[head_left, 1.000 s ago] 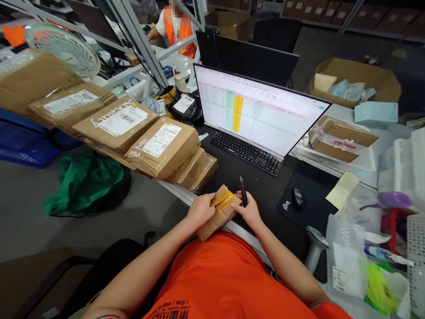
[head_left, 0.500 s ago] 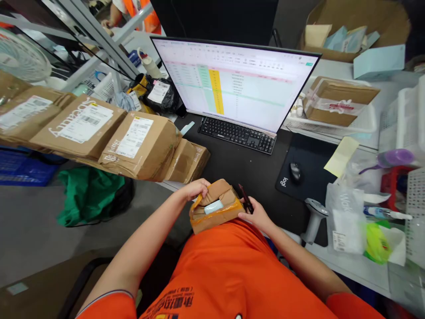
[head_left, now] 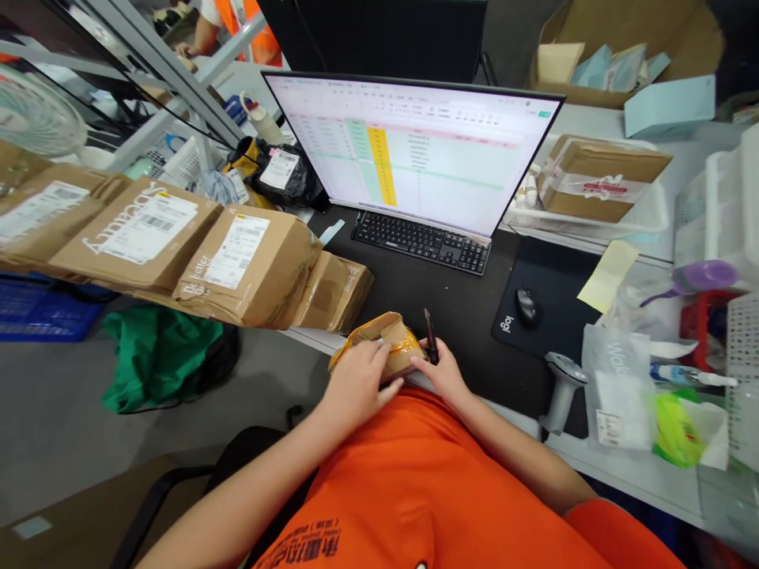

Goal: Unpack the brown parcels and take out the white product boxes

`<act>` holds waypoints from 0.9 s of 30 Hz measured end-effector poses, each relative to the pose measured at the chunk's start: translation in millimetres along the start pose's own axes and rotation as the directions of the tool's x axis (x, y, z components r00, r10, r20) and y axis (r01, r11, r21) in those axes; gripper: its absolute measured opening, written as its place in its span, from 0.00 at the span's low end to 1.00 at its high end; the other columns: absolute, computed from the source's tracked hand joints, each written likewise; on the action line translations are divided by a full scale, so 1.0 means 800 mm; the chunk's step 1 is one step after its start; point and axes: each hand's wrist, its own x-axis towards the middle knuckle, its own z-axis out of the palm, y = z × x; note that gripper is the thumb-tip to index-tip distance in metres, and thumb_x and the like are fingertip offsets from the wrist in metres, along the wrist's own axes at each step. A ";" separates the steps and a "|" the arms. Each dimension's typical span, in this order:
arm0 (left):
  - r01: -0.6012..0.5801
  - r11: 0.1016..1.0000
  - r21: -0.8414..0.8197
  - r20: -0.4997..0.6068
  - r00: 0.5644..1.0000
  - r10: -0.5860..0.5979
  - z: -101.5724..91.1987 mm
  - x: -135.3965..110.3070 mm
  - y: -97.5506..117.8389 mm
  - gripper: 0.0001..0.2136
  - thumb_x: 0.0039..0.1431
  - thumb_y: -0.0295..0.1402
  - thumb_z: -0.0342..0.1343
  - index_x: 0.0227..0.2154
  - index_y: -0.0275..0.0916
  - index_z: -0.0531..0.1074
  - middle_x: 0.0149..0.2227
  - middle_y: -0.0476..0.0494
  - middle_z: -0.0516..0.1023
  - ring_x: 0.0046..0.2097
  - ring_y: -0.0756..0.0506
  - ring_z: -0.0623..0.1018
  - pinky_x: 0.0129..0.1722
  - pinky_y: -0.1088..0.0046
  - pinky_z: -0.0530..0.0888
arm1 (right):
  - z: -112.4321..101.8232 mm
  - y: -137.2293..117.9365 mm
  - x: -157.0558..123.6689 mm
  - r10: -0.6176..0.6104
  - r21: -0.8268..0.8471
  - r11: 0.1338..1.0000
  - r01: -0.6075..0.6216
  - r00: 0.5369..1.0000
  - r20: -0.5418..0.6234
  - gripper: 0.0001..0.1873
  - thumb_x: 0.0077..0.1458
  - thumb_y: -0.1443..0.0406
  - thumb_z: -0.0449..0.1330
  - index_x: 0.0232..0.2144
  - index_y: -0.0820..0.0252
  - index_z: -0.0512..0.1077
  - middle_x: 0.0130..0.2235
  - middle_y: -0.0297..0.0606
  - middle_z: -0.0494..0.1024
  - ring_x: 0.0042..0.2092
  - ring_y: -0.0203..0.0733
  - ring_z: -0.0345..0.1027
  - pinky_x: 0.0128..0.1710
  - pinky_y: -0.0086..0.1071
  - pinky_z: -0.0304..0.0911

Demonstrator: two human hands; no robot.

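A small opened cardboard box (head_left: pixel 394 320) with shiny yellow-brown tape tilts against my orange shirt at the desk's front edge. My left hand (head_left: pixel 356 383) lies across its near side, fingers over the opening and thumb outside in front, gripping the box. That hand covers most of the opening, and its fingertips are partly hidden. At the box's right end, my right hand (head_left: pixel 442 375) is closed around a dark, slim box cutter (head_left: pixel 430 336) with its tip pointing up. The thumb of that hand presses on the box.
Taped, labelled parcels (head_left: pixel 237 265) line the left. A monitor (head_left: pixel 415 150) and keyboard (head_left: pixel 421 241) stand ahead. To the right are a mouse (head_left: pixel 526 307), a barcode scanner (head_left: pixel 560 391), plastic bags (head_left: pixel 620 387) and a white basket (head_left: pixel 643 225) holding a carton. Another person's arm (head_left: pixel 205 35) shows far left.
My left hand has moved from the box's far left flap to over its opening, hiding the light blue piece inside. The box has tilted, and the cutter in my right hand stands more upright.
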 end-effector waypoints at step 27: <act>-0.081 0.992 -0.096 0.317 0.942 0.108 -0.004 0.006 -0.061 0.20 0.49 0.22 0.60 0.46 0.40 0.67 0.49 0.37 0.78 0.49 0.37 0.77 0.47 0.65 0.71 | -0.097 -0.086 0.130 -0.305 -0.469 -0.064 0.881 0.430 0.850 0.25 0.69 0.69 0.42 0.54 0.47 0.75 0.36 0.40 0.73 0.38 0.42 0.60 0.45 0.39 0.51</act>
